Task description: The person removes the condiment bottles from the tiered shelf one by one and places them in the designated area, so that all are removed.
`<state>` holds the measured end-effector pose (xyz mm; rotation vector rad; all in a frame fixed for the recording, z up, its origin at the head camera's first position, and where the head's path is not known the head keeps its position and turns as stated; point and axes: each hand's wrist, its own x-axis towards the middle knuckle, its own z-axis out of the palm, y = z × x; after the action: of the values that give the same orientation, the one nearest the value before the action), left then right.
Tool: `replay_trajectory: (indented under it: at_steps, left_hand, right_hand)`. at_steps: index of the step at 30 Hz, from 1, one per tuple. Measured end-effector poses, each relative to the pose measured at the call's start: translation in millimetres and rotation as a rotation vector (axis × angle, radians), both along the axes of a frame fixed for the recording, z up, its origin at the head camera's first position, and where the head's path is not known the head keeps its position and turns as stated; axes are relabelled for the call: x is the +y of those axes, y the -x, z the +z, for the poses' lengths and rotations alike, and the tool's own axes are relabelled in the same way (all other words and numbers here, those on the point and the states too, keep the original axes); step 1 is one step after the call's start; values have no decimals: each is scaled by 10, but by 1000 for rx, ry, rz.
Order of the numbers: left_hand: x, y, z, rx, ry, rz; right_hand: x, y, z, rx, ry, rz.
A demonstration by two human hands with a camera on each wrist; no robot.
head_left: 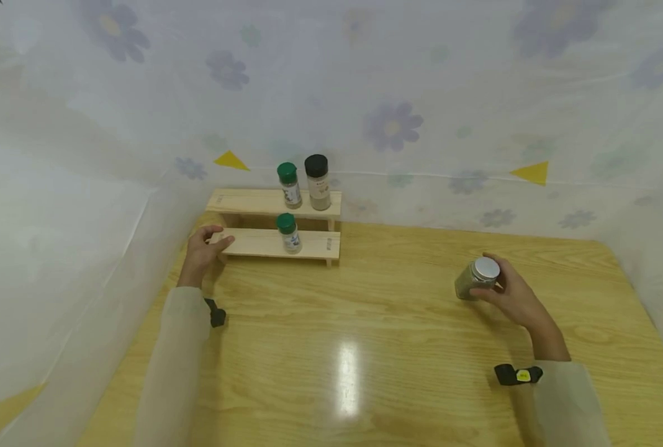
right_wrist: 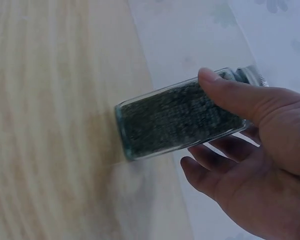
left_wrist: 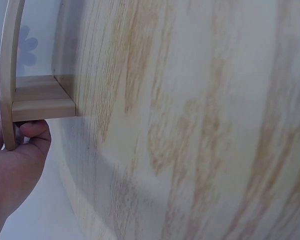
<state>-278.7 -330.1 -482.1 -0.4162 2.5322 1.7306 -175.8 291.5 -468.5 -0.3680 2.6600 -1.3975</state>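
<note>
At the left end of a two-tier wooden rack (head_left: 253, 243), my left hand (head_left: 200, 256) grips the lower shelf, thumb on top. The left wrist view shows its fingers curled round the shelf board (left_wrist: 8, 75) beside a rack leg (left_wrist: 44, 102). Over on the right, my right hand (head_left: 511, 295) holds a square glass jar (head_left: 468, 282) with a silver lid and dark green dried contents. In the right wrist view the jar (right_wrist: 177, 120) is pinched between thumb and fingers near its lid. It leans, and whether its base touches the table cannot be told.
A green-capped spice bottle (head_left: 290, 187) and a taller black-capped one (head_left: 319, 186) stand on the upper shelf. Another green-capped bottle (head_left: 290, 234) stands on the lower shelf. White flowered sheeting (head_left: 449, 112) encloses the wooden table (head_left: 365, 298) at the back and sides.
</note>
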Motion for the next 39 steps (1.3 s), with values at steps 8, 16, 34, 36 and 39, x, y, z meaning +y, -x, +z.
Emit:
replay_trajectory:
  at_steps: [8, 16, 34, 36, 39]
  left_hand:
    - [-2, -18, 42, -4, 3, -4]
    - [-15, -15, 73, 13, 23, -14]
    - [-2, -42, -2, -11, 23, -9]
    - [-5, -42, -3, -7, 19, -12]
    - [0, -43, 6, 1, 9, -15]
  right_hand:
    - [-99, 87, 232, 17, -46, -11]
    - [-304, 208, 491, 34, -59, -49]
    - [-1176, 688, 780, 239, 168, -100]
    - [-1280, 741, 772, 232, 202, -105]
    - [-1446, 788, 779, 221, 257, -92]
